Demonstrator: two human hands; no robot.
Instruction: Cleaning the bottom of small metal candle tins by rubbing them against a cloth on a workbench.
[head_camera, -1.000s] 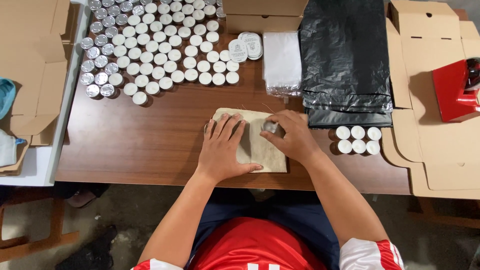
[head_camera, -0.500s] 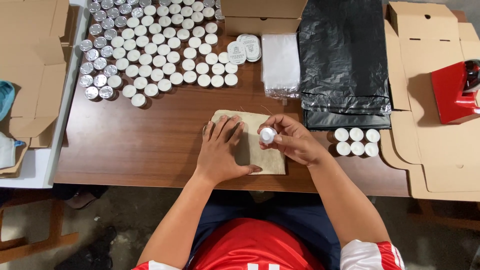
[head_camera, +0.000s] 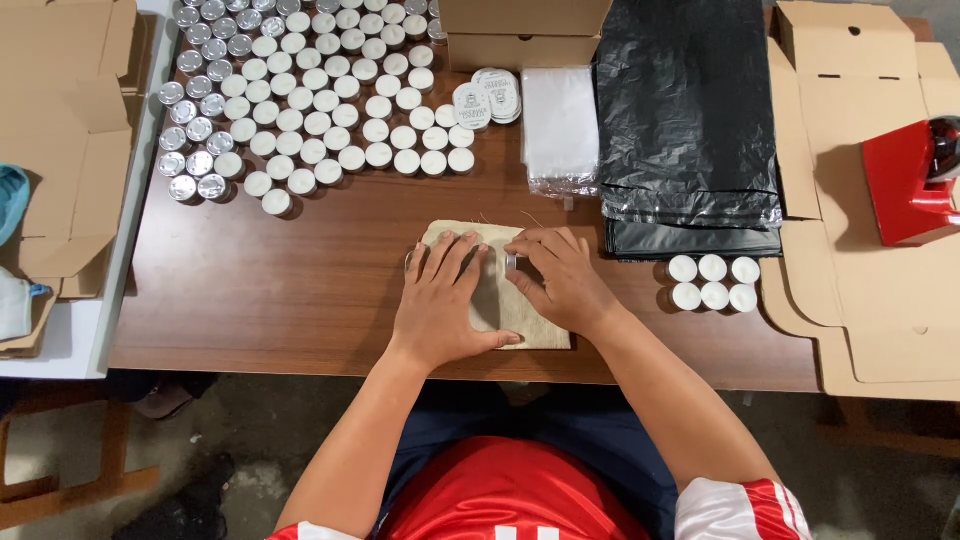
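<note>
The left hand (head_camera: 443, 305) lies flat and open, fingers spread, on a small beige cloth pouch (head_camera: 500, 300) at the near middle of the brown desk (head_camera: 300, 290). The right hand (head_camera: 560, 275) rests on the pouch's right part, its fingers curled and pinching a small round candle in a metal cup (head_camera: 511, 262) right at the pouch's top edge, between the two hands (only a sliver of the cup shows). Just right of the right hand, six white candles (head_camera: 714, 282) sit in two rows of three on the desk. Beyond that hand lies a stack of black plastic bags (head_camera: 685, 130), and beside it, straight ahead of both hands, a bundle of clear bags (head_camera: 560, 130) and a small pile of round labels (head_camera: 485, 98). Far ahead and to the left of the left hand, a large field of candles (head_camera: 310, 100) covers the desk in rows, some showing white wax, some their metal bottoms. Flat cardboard boxes (head_camera: 880, 300) lie to the far right of the right hand, with a red device (head_camera: 905, 185) on them.
</note>
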